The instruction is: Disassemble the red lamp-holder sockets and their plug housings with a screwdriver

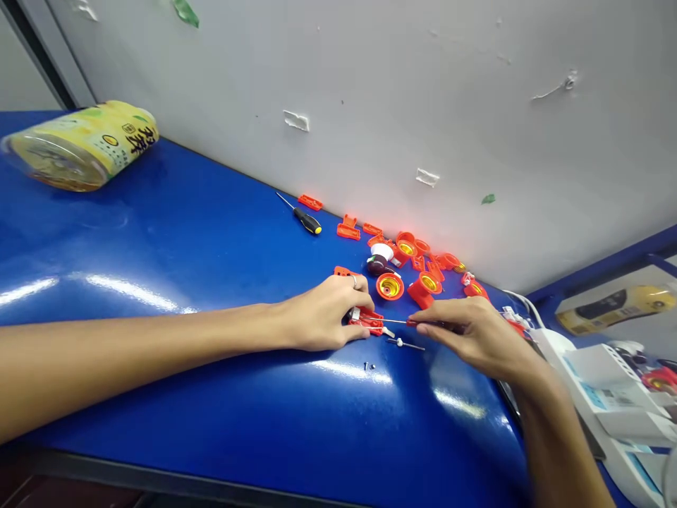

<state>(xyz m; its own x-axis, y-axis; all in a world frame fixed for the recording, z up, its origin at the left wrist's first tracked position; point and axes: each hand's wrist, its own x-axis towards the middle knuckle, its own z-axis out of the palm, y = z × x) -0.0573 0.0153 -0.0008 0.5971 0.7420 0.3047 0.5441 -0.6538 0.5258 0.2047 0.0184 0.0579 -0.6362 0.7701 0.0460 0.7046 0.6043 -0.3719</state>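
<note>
My left hand [324, 315] rests on the blue table [185, 282], fingers closed on a small red plastic part [367, 320]. My right hand [470, 331] pinches a thin screwdriver [402, 322] by its red handle, the metal shaft pointing left into that red part. A small white-tipped pin [405, 343] lies just below the shaft, and two tiny screws [369, 366] lie nearer me. Several orange lamp sockets [390, 286] and red clips [348, 228] are scattered behind the hands.
A black-and-yellow screwdriver [304, 218] lies by the grey wall [423, 106]. A yellow plastic package [79, 144] lies at far left. White boxes [603, 395] and a white cable [521, 300] crowd the right table edge, with a yellow item [616, 307] beyond.
</note>
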